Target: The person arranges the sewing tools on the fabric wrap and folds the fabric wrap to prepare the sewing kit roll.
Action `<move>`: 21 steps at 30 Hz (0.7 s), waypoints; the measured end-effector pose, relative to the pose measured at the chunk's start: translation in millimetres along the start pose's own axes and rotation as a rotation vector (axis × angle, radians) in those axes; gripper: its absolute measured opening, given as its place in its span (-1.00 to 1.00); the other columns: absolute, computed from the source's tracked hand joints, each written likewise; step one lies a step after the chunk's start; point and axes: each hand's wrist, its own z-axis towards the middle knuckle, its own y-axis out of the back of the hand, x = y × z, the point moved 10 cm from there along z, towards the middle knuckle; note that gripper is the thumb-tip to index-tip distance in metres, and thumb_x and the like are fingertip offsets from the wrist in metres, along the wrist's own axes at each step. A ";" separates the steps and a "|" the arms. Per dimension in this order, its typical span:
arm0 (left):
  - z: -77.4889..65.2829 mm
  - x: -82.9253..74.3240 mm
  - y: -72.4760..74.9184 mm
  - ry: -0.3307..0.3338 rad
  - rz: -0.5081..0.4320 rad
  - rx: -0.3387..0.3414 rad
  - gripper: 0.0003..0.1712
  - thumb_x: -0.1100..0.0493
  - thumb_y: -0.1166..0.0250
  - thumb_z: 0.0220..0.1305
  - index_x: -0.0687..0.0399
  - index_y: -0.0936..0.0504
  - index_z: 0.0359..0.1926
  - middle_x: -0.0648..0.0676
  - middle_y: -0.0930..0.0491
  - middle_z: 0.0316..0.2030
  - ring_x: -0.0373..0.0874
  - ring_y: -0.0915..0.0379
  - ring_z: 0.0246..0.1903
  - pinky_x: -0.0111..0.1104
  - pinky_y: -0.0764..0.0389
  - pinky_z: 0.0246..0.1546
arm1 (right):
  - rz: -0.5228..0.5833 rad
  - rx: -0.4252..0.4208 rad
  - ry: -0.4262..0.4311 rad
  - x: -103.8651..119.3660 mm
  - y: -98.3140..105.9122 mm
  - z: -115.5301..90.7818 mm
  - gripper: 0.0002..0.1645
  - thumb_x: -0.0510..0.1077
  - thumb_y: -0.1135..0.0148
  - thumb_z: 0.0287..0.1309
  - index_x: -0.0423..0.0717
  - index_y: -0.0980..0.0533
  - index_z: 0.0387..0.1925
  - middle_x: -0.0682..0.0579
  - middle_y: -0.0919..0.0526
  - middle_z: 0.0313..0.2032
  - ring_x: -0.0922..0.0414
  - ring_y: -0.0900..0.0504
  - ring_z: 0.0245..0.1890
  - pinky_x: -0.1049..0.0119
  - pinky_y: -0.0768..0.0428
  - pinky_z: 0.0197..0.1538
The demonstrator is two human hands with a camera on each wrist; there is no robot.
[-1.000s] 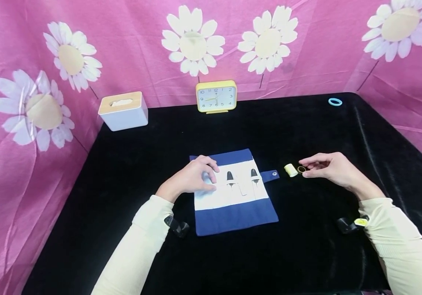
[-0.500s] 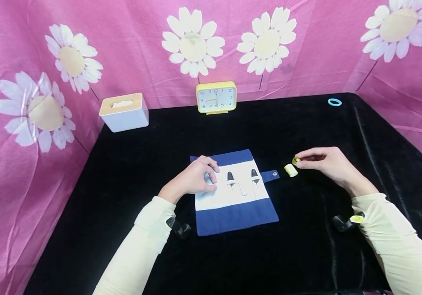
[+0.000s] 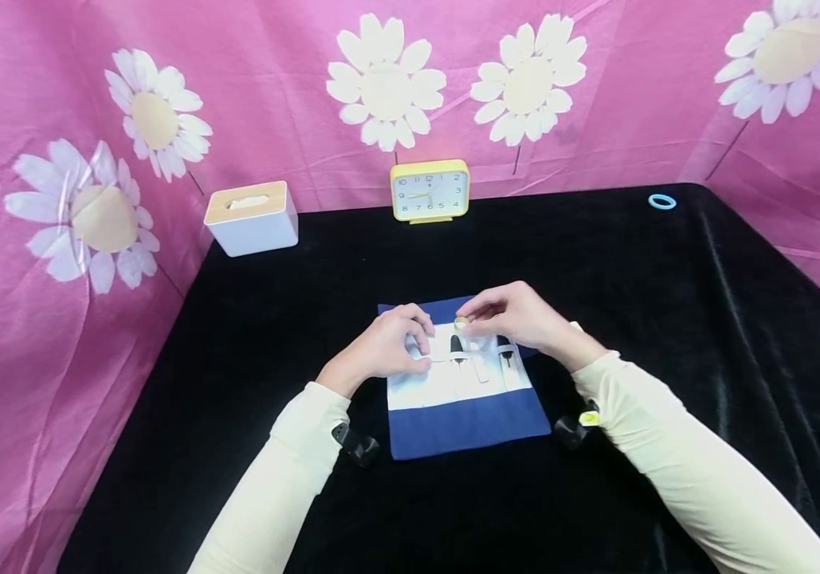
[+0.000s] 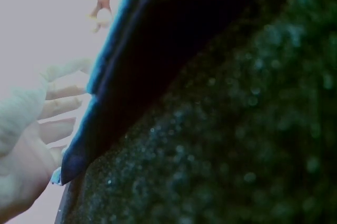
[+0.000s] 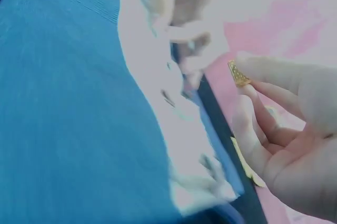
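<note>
A navy and white cloth tool roll [image 3: 470, 426] lies unfolded on the black table. Two small black-handled tools [image 3: 457, 344] with thin metal shafts are tucked under its white band. My left hand [image 3: 394, 343] rests on the roll's left side, fingers loosely bent, no object between them. Above the roll's upper part, my right hand [image 3: 513, 315] pinches a small gold dimpled thimble [image 5: 239, 73] between thumb and fingertips. A pale yellow thread spool [image 3: 576, 325] is mostly hidden behind the right wrist. The left wrist view shows the left hand [image 4: 31, 140] at the cloth's edge.
A white tissue box [image 3: 255, 227] with a wooden top stands at the back left, and a yellow clock [image 3: 431, 191] at the back middle. A light blue ring [image 3: 662, 202] lies at the back right. Pink flowered cloth hangs behind the table.
The right hand picked up the thimble from beside the spool and carried it left over the tool roll. The left hand has stayed on the roll. The head view shifted slightly.
</note>
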 end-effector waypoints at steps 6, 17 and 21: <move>0.1 3.9 1.0 0.022 -0.029 -0.007 -0.90 0.24 -0.51 0.01 0.08 -0.73 -0.51 0.01 -0.57 -0.05 -0.03 -0.46 0.19 -0.17 -0.50 0.23 | -0.003 0.022 0.036 -3.9 -26.2 16.6 -0.75 -0.21 -0.52 0.05 -0.14 -0.75 -0.17 -0.05 -0.79 -0.25 0.16 -0.65 -0.35 0.43 -0.60 -0.26; -0.3 8.0 1.1 0.057 -0.059 -0.019 -0.88 0.24 -0.54 -0.01 0.08 -0.72 -0.51 -0.01 -0.56 -0.07 -0.03 -0.45 0.26 -0.14 -0.48 0.27 | -0.088 0.070 0.157 2.2 -42.5 15.8 -0.74 -0.15 -0.53 0.05 -0.03 -0.77 -0.16 0.02 -0.80 -0.21 0.15 -0.58 -0.35 0.40 -0.56 -0.23; -0.1 4.9 2.0 0.042 -0.073 -0.020 -0.89 0.26 -0.53 -0.01 0.09 -0.72 -0.51 0.00 -0.56 -0.08 -0.02 -0.44 0.27 -0.14 -0.48 0.28 | -0.097 0.105 0.148 3.0 -45.3 13.5 -0.71 -0.12 -0.53 0.07 -0.02 -0.76 -0.12 0.03 -0.80 -0.18 0.15 -0.58 -0.32 0.37 -0.55 -0.20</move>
